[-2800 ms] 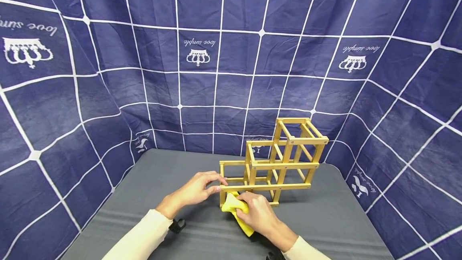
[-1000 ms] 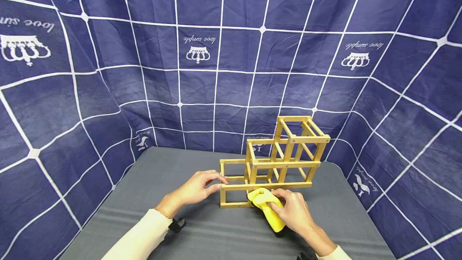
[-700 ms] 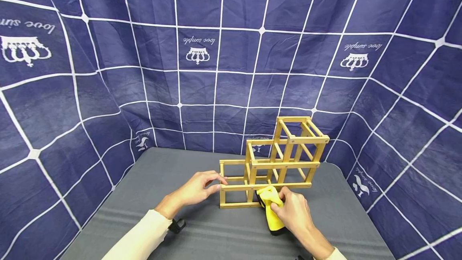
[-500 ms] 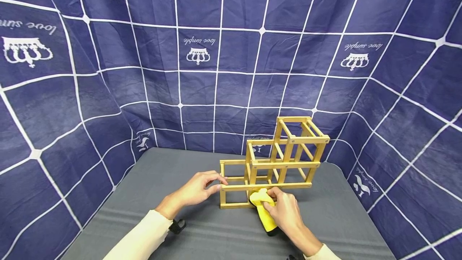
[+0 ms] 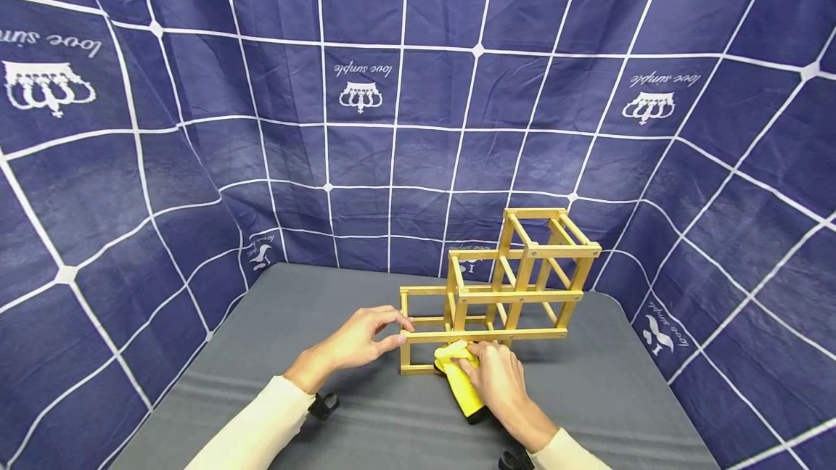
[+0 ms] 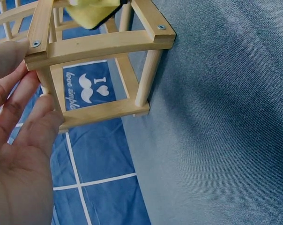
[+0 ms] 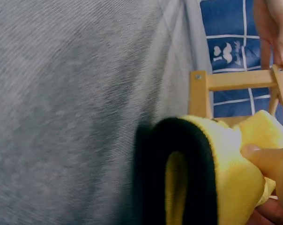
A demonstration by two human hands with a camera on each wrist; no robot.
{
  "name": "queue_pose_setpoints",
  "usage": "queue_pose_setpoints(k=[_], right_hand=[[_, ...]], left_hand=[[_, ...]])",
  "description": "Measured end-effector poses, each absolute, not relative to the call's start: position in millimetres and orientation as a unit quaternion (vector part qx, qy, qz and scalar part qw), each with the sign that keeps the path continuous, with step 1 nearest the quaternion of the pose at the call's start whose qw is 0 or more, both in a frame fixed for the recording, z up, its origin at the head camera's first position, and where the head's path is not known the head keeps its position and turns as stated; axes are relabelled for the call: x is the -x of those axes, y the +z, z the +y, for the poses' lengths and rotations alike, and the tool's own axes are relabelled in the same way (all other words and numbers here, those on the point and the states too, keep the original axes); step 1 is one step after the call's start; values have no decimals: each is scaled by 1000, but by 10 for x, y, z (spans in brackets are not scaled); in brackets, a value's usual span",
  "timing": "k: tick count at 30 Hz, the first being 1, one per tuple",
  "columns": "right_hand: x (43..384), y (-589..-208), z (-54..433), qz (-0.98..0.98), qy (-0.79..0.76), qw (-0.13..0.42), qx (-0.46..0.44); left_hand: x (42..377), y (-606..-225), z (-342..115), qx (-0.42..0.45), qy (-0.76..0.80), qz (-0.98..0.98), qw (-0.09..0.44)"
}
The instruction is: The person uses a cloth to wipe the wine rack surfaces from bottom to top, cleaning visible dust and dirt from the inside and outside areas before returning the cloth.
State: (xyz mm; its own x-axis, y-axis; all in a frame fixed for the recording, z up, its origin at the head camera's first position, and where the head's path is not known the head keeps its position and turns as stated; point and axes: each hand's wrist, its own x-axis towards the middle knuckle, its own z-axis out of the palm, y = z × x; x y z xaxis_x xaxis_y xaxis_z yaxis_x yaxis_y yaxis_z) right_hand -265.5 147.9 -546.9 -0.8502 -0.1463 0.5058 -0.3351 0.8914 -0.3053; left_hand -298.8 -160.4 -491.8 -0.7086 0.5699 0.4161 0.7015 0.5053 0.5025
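A stepped wooden rack [image 5: 516,296] stands on the grey cloth surface, right of centre in the head view. My left hand [image 5: 359,339] grips its lower left corner; in the left wrist view the thumb lies over the corner and the fingers [image 6: 26,101] reach behind the post. A folded yellow cloth with black edging [image 5: 462,383] is pinched in my right hand [image 5: 499,379], held against the rack's lower front, where it covers part of the bottom rail and an upright. Up close, the right wrist view shows the right thumb [image 7: 268,161] pressing into the bunched cloth [image 7: 230,173].
Grey fabric [image 5: 313,412] covers the work surface. A dark blue curtain with white grid lines [image 5: 366,158] encloses the back and both sides, close behind the rack. Both wrists wear black straps [image 5: 323,406].
My right hand and the yellow cloth first went rightward along the rack's lower front, then came back left over the last half second. The left hand and rack have stayed in place.
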Motion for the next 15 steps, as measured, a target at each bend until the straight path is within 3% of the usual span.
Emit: queue_pose_setpoints(k=[8, 15], right_hand=[[2703, -5464, 1455, -959, 190, 180, -105], [2693, -5510, 1466, -927, 248, 260, -111]], left_hand=[[2985, -4892, -1607, 371, -335, -860, 101], [2951, -4900, -1609, 368, -330, -864, 99]])
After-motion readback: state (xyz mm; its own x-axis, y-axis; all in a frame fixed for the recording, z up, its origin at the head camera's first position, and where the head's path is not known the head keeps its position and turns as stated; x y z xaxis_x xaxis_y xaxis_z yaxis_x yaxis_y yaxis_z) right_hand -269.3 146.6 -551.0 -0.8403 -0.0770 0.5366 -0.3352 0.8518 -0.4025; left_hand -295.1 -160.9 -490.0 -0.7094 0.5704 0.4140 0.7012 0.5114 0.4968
